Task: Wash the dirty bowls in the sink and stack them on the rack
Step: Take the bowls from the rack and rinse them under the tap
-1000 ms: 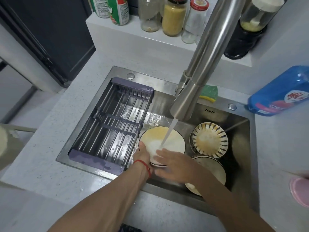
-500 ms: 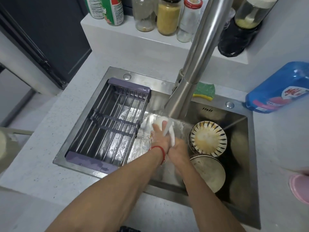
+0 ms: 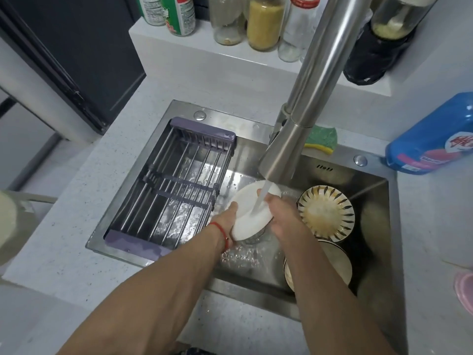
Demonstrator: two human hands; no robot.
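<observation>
We hold a white bowl (image 3: 247, 213) tilted under the running tap (image 3: 284, 155), over the sink (image 3: 378, 252); our left hand (image 3: 226, 219) grips its left rim, and our right hand (image 3: 281, 216) curls round its right edge. Two dirty bowls, a striped one (image 3: 326, 212) and another (image 3: 335, 265), sit just right; the rack (image 3: 176, 185) spans the sink's left half.

No text reads clearly. The blue bottle (image 3: 432, 139) lying on the counter (image 3: 435, 226) at the right carries a label with large red characters on white, cut off by the frame edge and too blurred to read. The green can (image 3: 179, 14) on the shelf (image 3: 194, 55) bears small white print, also illegible.
</observation>
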